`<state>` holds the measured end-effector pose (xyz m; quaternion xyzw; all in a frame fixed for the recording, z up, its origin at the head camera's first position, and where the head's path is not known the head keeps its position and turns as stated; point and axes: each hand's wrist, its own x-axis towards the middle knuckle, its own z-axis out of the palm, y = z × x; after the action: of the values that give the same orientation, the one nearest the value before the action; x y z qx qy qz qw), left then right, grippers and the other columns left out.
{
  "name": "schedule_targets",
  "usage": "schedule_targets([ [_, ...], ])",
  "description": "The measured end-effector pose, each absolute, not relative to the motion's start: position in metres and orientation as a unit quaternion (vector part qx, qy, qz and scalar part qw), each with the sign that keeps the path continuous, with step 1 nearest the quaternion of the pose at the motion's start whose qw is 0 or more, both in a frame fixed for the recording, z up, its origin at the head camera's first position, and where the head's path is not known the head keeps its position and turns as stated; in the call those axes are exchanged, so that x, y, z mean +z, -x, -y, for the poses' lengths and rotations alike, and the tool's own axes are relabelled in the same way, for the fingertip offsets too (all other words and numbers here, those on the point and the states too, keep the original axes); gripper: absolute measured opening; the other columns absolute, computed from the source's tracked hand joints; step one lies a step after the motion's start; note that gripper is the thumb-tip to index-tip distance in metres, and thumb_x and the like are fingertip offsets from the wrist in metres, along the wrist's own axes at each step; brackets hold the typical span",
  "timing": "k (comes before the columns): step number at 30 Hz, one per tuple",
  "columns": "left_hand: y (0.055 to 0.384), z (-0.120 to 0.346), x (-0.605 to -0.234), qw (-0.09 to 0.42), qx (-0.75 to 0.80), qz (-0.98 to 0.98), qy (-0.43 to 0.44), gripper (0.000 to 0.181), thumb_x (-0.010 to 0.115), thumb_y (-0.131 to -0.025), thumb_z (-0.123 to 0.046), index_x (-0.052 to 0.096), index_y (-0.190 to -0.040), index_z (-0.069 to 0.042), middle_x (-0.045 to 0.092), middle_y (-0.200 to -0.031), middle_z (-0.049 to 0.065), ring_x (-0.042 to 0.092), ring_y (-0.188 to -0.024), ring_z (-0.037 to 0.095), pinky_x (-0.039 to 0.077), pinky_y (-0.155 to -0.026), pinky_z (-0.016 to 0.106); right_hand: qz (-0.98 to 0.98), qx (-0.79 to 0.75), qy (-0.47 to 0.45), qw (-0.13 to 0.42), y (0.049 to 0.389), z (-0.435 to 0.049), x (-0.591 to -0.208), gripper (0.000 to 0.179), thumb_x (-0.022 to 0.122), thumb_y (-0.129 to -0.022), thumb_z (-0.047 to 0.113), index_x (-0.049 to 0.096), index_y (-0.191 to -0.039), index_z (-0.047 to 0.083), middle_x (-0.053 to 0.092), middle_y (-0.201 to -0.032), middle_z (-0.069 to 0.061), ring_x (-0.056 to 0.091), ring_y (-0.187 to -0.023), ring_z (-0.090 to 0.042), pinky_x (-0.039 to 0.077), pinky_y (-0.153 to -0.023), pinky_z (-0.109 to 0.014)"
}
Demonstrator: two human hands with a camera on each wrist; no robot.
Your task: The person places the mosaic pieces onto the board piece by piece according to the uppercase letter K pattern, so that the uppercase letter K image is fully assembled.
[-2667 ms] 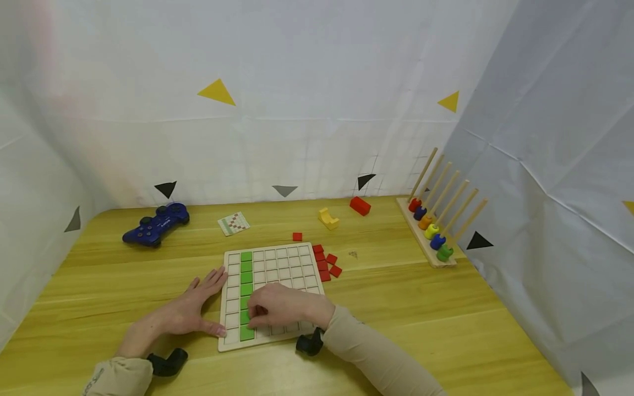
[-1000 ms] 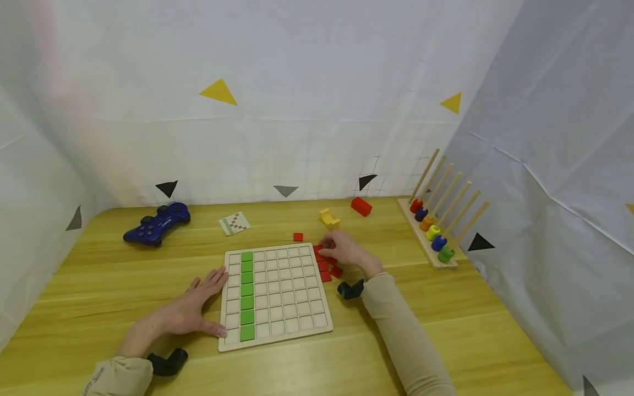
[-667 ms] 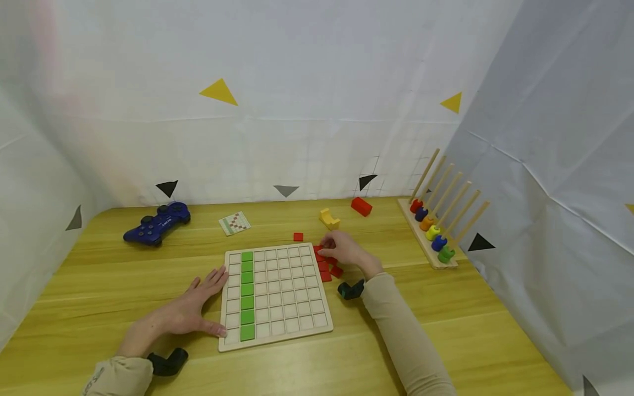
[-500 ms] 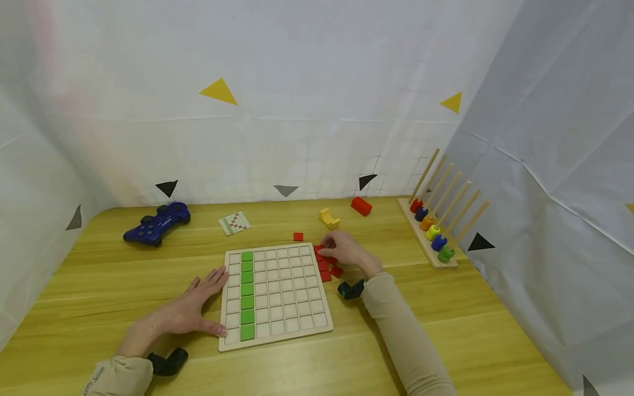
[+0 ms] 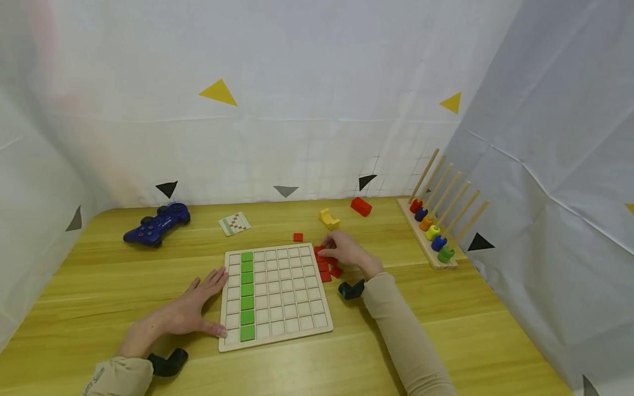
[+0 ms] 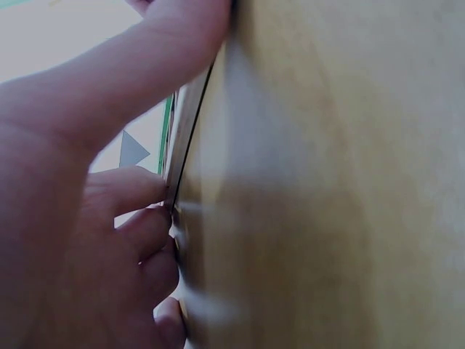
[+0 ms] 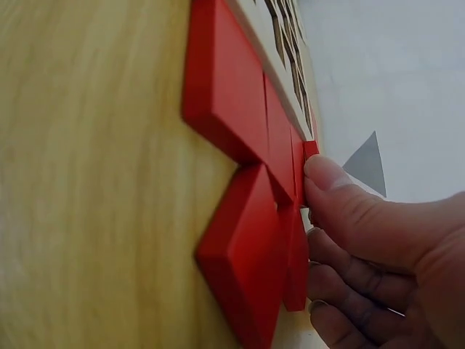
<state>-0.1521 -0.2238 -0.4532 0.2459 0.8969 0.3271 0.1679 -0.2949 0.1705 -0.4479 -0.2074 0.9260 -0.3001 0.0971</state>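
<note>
Fingers spread and relaxed, the left hand (image 5: pixel 188 311) rests against the near-left side of the grid board (image 5: pixel 276 300), holding nothing, while the right hand (image 5: pixel 343 248) pinches, as I judge it, the end red tile (image 7: pixel 311 147) just off the board's far-right edge. The board lies flat in front of the person, seven squares across and seven deep. One column, second from the left, is filled from top to bottom with seven green tiles (image 5: pixel 246 289), so I'd call that part done; the other forty-two squares are bare, and no red is in place yet. I count seven red tiles in all: the pinched one, three more (image 5: pixel 324 266) lined up with it along the edge, a loose pair (image 5: pixel 336 271) beside those, and a lone one (image 5: pixel 298 237) beyond the board. Farther back on the bench (image 5: pixel 475 330) sit one printed card (image 5: pixel 235 223), showing green and red squares, one blue game controller (image 5: pixel 157 224), one yellow piece (image 5: pixel 329 219) and one red block (image 5: pixel 361 207). Off to the right stands one peg rack (image 5: pixel 436 253) with six coloured beads (image 5: pixel 433 232); its pegs crowd too closely for me to number.
</note>
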Motion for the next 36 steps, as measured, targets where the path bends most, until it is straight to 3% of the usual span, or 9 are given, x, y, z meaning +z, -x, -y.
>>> schedule_targets([
  [11, 0.153, 0.223, -0.453, 0.168, 0.322, -0.899, -0.247, 0.122, 0.084, -0.073, -0.051, 0.015, -0.157, 0.005, 0.0, -0.166, 0.025, -0.003, -0.151, 0.048, -0.006, -0.116, 0.07, -0.919, -0.316, 0.214, 0.097, 0.293, -0.165, -0.439, 0.026, 0.07, -0.095, 0.024, 0.066, -0.111, 0.004, 0.067, -0.094, -0.004, 0.06, -0.08, -0.015, 0.053, -0.076, -0.03],
  [19, 0.153, 0.224, -0.455, 0.167, 0.327, -0.897, -0.246, 0.122, 0.084, -0.074, -0.05, 0.014, -0.157, 0.005, 0.0, -0.166, 0.025, -0.005, -0.151, 0.049, -0.007, -0.116, 0.07, -0.91, -0.319, 0.25, 0.085, 0.291, -0.131, -0.421, 0.025, 0.069, -0.096, 0.025, 0.066, -0.111, 0.006, 0.065, -0.098, -0.003, 0.059, -0.087, -0.016, 0.052, -0.079, -0.028],
  [36, 0.152, 0.224, -0.456, 0.16, 0.321, -0.9, -0.247, 0.123, 0.084, -0.072, -0.052, 0.016, -0.157, 0.006, 0.002, -0.166, 0.026, -0.003, -0.151, 0.049, -0.006, -0.116, 0.069, -0.908, -0.324, 0.244, 0.102, 0.288, -0.104, -0.439, 0.021, 0.067, -0.097, 0.021, 0.065, -0.11, 0.005, 0.064, -0.1, -0.006, 0.056, -0.088, -0.018, 0.05, -0.08, -0.03],
])
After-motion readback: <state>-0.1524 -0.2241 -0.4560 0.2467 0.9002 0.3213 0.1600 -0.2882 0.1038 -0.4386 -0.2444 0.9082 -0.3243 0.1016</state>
